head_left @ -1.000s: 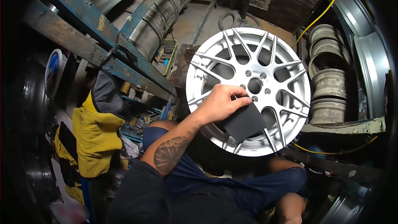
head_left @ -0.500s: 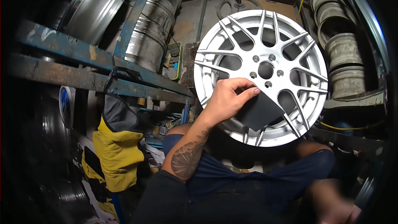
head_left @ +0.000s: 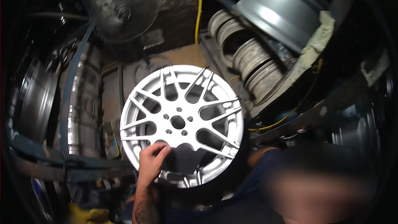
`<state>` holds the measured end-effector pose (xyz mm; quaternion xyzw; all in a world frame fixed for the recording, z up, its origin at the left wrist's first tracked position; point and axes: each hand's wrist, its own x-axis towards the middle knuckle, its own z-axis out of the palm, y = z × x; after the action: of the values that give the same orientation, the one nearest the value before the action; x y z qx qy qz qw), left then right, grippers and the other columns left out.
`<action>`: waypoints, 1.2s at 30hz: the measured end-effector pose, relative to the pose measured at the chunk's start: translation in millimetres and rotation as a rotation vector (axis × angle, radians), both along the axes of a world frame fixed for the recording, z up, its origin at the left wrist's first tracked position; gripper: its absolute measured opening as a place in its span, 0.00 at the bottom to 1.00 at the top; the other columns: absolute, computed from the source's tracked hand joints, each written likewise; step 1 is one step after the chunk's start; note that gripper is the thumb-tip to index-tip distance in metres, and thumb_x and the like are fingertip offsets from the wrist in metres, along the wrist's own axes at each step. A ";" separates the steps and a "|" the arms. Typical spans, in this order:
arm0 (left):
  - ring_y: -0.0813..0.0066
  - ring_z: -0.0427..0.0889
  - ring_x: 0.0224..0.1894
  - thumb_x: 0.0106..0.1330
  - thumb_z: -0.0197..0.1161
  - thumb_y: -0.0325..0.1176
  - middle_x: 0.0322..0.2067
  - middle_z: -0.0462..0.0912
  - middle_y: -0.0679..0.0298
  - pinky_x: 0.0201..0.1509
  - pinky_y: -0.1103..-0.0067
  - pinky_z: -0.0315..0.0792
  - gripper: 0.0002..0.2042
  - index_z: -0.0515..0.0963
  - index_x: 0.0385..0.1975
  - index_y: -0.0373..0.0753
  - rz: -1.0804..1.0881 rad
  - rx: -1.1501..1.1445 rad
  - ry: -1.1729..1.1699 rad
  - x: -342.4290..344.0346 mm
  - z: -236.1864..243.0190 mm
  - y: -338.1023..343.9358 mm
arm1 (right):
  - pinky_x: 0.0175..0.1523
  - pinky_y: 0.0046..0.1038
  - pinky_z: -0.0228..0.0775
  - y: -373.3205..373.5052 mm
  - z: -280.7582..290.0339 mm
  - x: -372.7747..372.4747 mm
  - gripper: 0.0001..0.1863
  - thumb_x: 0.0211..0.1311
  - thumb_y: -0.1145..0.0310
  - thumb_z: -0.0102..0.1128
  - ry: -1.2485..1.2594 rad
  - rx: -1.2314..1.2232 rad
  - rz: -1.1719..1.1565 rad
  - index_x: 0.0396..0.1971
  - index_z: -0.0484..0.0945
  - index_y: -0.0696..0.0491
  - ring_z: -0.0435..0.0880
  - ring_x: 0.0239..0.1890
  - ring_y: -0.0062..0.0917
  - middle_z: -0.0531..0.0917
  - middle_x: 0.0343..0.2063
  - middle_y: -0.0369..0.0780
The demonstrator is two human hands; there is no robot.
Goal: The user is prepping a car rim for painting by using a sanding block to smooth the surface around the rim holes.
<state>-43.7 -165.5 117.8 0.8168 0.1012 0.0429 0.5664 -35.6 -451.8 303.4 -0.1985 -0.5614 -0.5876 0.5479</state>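
Shifted left in view since earlier, the silver wheel (head_left: 186, 111) is set face-up before the knees (head_left: 265, 158), likely for easy reach. 1 edge of the dark sheet (head_left: 184, 160) is pinched by the left hand (head_left: 151, 160), perhaps leaving its flat free over near spokes (head_left: 215, 151); the blurred right hand's (head_left: 323, 191) grip cannot be told.

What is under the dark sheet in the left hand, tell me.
Under the dark sheet, held by the left hand, is the silver wheel: spoke ends and rim show past the sheet's lower edge. What lies directly beneath is covered.
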 end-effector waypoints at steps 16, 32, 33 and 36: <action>0.82 0.81 0.33 0.68 0.64 0.27 0.31 0.86 0.65 0.40 0.84 0.73 0.06 0.84 0.36 0.30 -0.018 -0.318 -0.048 -12.0 -12.9 -5.8 | 0.56 0.38 0.74 64.3 -174.6 54.8 0.25 0.70 0.55 0.56 0.941 -1.429 -0.105 0.60 0.72 0.53 0.82 0.51 0.44 0.82 0.50 0.48; 0.81 0.82 0.38 0.69 0.65 0.31 0.34 0.87 0.63 0.44 0.83 0.74 0.08 0.85 0.41 0.32 0.062 -0.282 -0.103 -3.3 -8.5 -8.1 | 0.22 0.41 0.68 74.6 -200.3 75.6 0.16 0.69 0.56 0.59 1.061 -1.536 -0.235 0.25 0.77 0.50 0.77 0.15 0.43 0.75 0.11 0.44; 0.80 0.82 0.37 0.69 0.65 0.30 0.33 0.87 0.62 0.44 0.83 0.74 0.08 0.85 0.40 0.32 0.068 -0.239 -0.121 -4.2 -8.6 -10.0 | 0.23 0.38 0.67 72.6 -199.0 77.9 0.14 0.68 0.58 0.61 1.067 -1.574 -0.198 0.26 0.79 0.52 0.78 0.16 0.41 0.76 0.13 0.44; 0.76 0.83 0.33 0.65 0.65 0.25 0.29 0.86 0.58 0.38 0.81 0.74 0.05 0.85 0.35 0.31 0.100 -0.044 -0.174 -6.2 -8.1 -18.2 | 0.23 0.40 0.69 72.2 -201.2 76.9 0.18 0.69 0.52 0.58 1.109 -1.586 -0.211 0.26 0.78 0.51 0.79 0.15 0.42 0.76 0.11 0.45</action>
<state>-49.9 -183.7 109.7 0.7914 0.0932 0.1395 0.5879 41.3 -379.7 102.2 -0.8077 -0.4358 0.0921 0.3863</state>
